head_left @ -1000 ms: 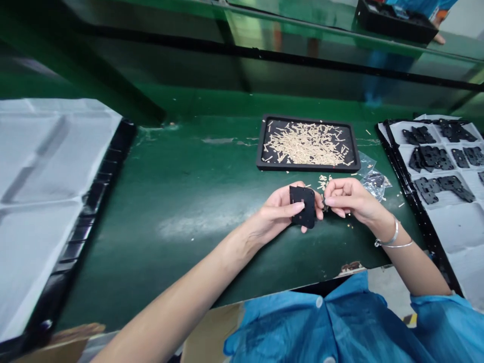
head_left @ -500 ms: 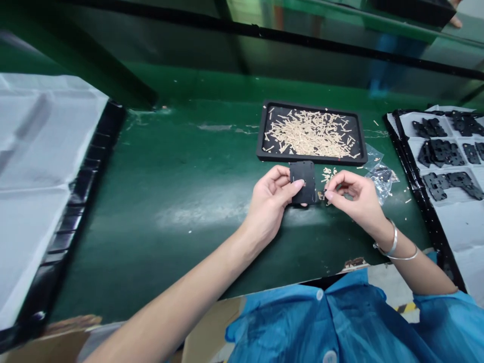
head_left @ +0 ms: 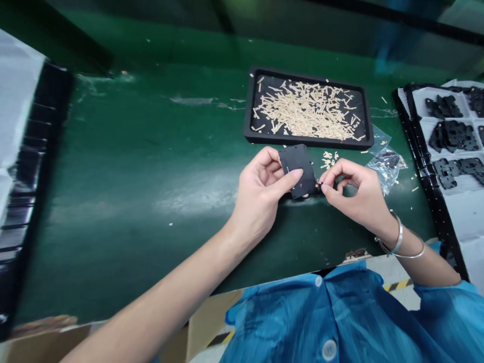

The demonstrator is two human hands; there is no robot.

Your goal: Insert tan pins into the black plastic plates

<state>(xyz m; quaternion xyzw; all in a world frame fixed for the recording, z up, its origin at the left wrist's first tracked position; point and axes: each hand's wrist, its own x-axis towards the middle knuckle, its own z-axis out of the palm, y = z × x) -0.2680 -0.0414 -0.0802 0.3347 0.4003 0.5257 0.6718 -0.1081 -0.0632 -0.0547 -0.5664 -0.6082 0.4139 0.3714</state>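
A thin black rectangular plate (head_left: 297, 164) is gripped in my left hand (head_left: 260, 189), the thumb pressed on its face and the fingers behind it. Close to the plate's lower right edge, my right hand (head_left: 351, 191) pinches a tiny dark piece (head_left: 318, 185) with a yellowish bit on it. The piece is too small to name, and I cannot tell whether it touches the plate. Just beyond the hands lies a small pile of pale pieces (head_left: 328, 160) on the green tabletop (head_left: 151, 166).
Behind my hands stands a black tray (head_left: 251, 136) holding many short pale strips (head_left: 308, 113). A clear plastic bag (head_left: 389, 164) lies to the right. Further right, a white compartment tray (head_left: 459, 209) carries several black parts (head_left: 454, 135). At the left is another white-lined, black-edged tray (head_left: 36, 136).
The view has shifted down and closer. My left hand has tilted the plate, and my right hand's pinched fingertips have come nearer to its edge.
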